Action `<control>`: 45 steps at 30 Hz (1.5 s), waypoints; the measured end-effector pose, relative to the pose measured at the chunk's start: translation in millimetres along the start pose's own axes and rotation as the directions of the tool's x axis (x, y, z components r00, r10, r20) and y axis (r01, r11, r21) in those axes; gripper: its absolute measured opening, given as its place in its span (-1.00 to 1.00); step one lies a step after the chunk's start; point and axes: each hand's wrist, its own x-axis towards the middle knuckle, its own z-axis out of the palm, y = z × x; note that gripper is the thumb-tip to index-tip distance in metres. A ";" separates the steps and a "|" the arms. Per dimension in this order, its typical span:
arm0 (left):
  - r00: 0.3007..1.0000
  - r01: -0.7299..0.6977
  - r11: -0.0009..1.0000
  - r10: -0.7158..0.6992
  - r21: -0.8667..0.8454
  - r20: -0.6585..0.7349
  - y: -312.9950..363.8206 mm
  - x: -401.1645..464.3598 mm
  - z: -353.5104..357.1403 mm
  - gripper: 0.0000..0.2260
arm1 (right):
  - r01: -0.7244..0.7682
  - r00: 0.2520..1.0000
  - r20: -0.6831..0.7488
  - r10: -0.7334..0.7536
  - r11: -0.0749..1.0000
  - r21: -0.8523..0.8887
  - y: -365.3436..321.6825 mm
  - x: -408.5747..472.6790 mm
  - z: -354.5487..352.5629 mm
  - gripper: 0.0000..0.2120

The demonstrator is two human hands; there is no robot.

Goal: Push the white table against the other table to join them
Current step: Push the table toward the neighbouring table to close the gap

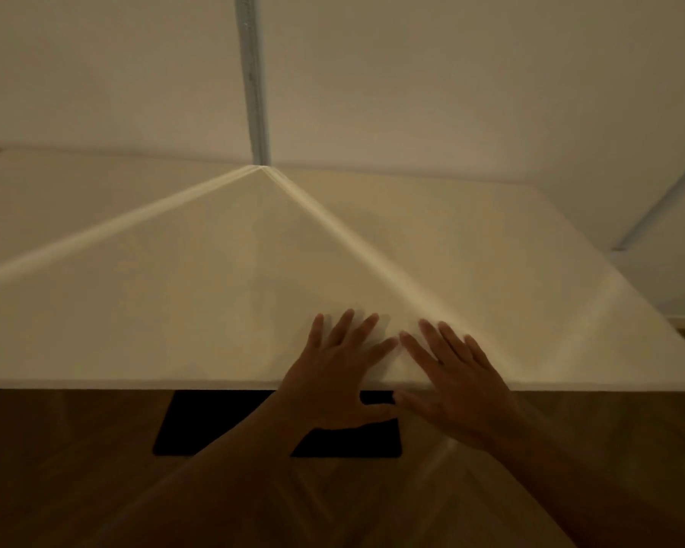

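Both hands, left hand (335, 373) and right hand (457, 385), press spread fingers on smooth white table (175, 310).

Background stuff here: a plain white wall (451, 73) fills the whole top, 10 through 2 o'clock. A grey vertical strip (254, 73) runs straight down it at 12 o'clock. Another grey strip (661, 203) slants down the wall at around 3 o'clock. Down low, 5 to 8 o'clock, there's a brown wood floor (76, 448), pretty dim. A black rectangular mat (214, 425) lies flat on that floor at about 6 o'clock, partly hidden.
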 end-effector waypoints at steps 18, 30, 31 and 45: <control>0.973 0.224 0.970 -0.217 0.092 -0.083 52.5 57.3 24.2 -0.13 | 0.114 0.993 -0.007 -0.114 0.991 -0.064 96.8 5.7 9.6 -0.18; 0.969 0.239 0.968 -0.232 0.082 -0.088 51.9 59.4 24.5 -0.17 | 0.119 0.992 -0.037 -0.122 0.991 -0.063 97.5 3.6 8.2 -0.19; 0.968 0.239 0.968 -0.232 0.075 -0.092 51.9 59.9 23.9 -0.17 | 0.117 0.992 -0.042 -0.119 0.991 -0.062 97.8 3.9 7.6 -0.19; 0.971 0.237 0.970 -0.237 0.063 -0.001 58.0 65.3 9.5 -0.13 | 0.114 0.991 -0.067 -0.116 0.993 -0.038 97.9 13.0 -5.0 -0.22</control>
